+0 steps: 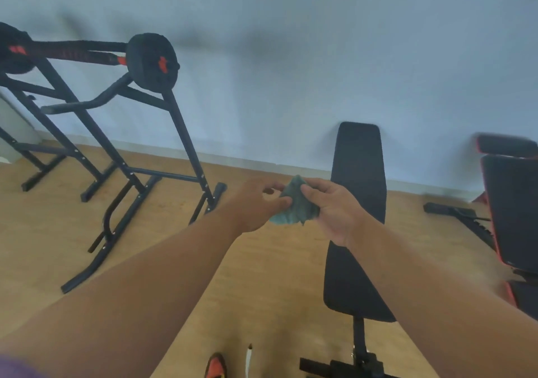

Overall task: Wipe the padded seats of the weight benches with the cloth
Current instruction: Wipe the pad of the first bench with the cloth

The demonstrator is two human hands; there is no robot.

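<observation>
Head view puts both of your hands out in front of you at mid-frame, with the cloth bunched between them. Your left hand pinches its near edge between thumb and fingertips; your right hand has its fingers curled round the far side, palm turned partly up. The cloth is a soft, crumpled teal rag, hanging in loose folds, held in the air above the floor and just left of the flat bench

You look to be readying the cloth, not yet wiping: nothing touches a pad. The next move, as I judge it, calls for gathering the rag into one hand as a flat wad, then bringing it down onto the long black pad and stroking along its length

That pad is a narrow, smooth, matte black cushion with rounded ends, likely vinyl, on a black steel post. A second bench to the right has black padding piped in red, its back section raised; it is blurred. Left stands a black tubular rack carrying a barbell with dark round plates. The floor is pale wood-grain
</observation>
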